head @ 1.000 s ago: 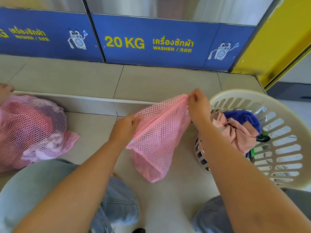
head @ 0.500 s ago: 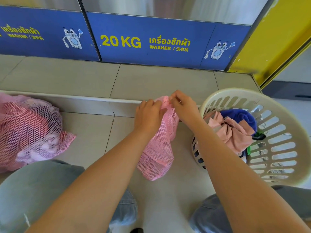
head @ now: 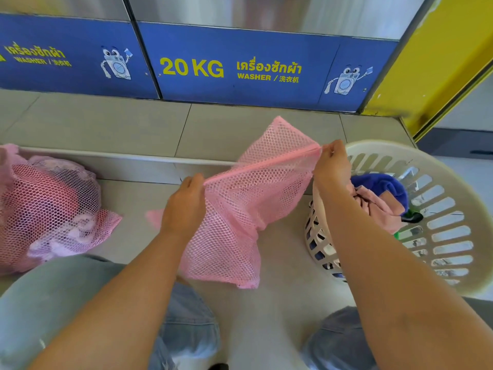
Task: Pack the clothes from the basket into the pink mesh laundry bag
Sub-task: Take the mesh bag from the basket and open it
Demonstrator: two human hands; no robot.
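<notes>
An empty pink mesh laundry bag (head: 240, 214) hangs stretched between my hands above the floor. My left hand (head: 184, 206) grips the near end of its zip edge. My right hand (head: 332, 166) pinches the far end, just above the basket's left rim. The cream plastic basket (head: 448, 236) stands at the right and holds a pink garment (head: 378, 206), a blue garment (head: 384, 185) and something green and dark beneath them.
A second pink mesh bag (head: 50, 209), stuffed with clothes, lies on the floor at the left. A low tiled step (head: 106, 129) runs in front of the blue washer panels (head: 240, 70). A yellow frame (head: 440, 62) stands at the right. My knees fill the bottom.
My hands were bunched together on the bag half a second ago; they have pulled apart again, stretching its zip edge taut and spreading the mesh.
</notes>
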